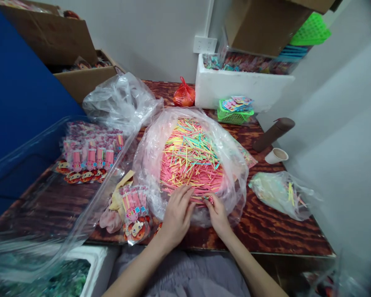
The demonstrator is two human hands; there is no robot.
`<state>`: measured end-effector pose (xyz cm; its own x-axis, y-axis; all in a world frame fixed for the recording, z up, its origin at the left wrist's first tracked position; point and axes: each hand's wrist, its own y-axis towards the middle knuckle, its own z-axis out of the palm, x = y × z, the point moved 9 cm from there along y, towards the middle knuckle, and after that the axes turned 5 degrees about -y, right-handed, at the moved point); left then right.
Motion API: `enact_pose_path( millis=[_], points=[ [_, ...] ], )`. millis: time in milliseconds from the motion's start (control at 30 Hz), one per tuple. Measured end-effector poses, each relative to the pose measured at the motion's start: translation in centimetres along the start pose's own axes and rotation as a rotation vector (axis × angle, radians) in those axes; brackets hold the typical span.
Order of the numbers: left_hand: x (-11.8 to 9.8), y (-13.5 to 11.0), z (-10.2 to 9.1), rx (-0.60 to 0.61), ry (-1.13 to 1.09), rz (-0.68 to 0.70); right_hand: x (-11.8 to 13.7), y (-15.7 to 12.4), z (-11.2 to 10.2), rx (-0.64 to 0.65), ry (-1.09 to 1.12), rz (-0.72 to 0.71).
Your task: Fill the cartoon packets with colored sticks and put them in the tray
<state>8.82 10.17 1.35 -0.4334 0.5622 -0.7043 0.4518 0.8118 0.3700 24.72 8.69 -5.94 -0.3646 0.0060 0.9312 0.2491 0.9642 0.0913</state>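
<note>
A big clear plastic bag lies open on the wooden table, filled with a heap of thin coloured sticks, mostly pink with yellow, green and blue. My left hand rests with spread fingers on the near edge of the heap. My right hand pinches a small bunch of sticks at the bag's near rim. Just left of my hands lies a filled cartoon-printed packet of pink sticks.
More filled packets lie at the left inside a large clear bag. A white foam box, green basket, red bag, paper cup, brown tube and a small stick bag stand around.
</note>
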Motion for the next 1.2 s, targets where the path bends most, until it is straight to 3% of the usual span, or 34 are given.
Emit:
enact_pose_path(
  millis=[133,267,467,700,867,1200],
  points=[
    [2.3,-3.3,-0.7,-0.037,0.199,-0.103,0.7,0.1,-0.4,-0.075,0.011,-0.011],
    [3.9,-4.7,0.3,0.003,0.339,-0.173,1.8,-0.3,0.2,-0.048,0.125,0.006],
    [4.4,-4.5,-0.3,-0.111,0.196,-0.194,0.9,-1.1,1.1,-0.001,0.133,0.091],
    [4.5,-4.3,-1.3,-0.163,0.032,-0.137,1.2,-1.0,1.4,0.078,0.030,-0.035],
    [4.7,-4.3,-1.4,-0.191,0.029,-0.168,0.9,-0.9,1.5,0.074,0.122,0.005],
    [4.5,-3.0,-3.8,-0.297,-0.055,-0.222,2.1,-0.5,1.0,0.080,0.152,0.000]
  ],
)
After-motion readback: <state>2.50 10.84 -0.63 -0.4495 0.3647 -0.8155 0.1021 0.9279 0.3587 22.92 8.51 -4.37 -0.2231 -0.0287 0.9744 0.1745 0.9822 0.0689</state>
